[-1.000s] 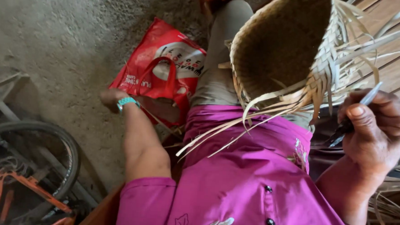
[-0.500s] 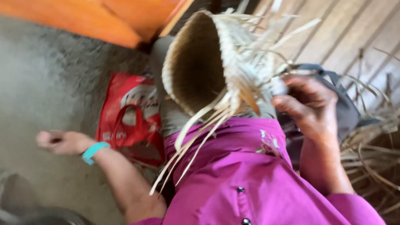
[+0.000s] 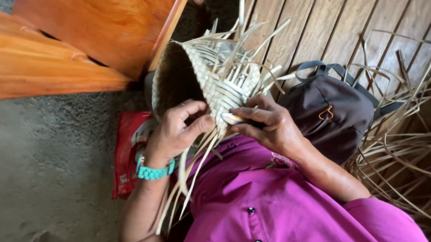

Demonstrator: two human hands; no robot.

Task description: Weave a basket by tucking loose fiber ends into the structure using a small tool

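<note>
Basket (image 3: 203,73), half-woven, sits between my fingers: left hand (image 3: 177,131) pinches its rim, right hand (image 3: 268,125) curls closed around a small blade (image 3: 232,118) against the weave. Loose strips (image 3: 401,142) lie beyond my right fingers.

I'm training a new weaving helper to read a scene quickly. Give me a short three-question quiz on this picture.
1. True or false: both hands are at the woven basket.
2. Which hand holds the thin pointed tool? A) left hand B) right hand C) neither
3. Fill in: the left hand wears a ____ wristband.

Key
1. True: the left hand grips the basket's rim and the right hand works at its woven side.
2. B
3. Turquoise
</note>
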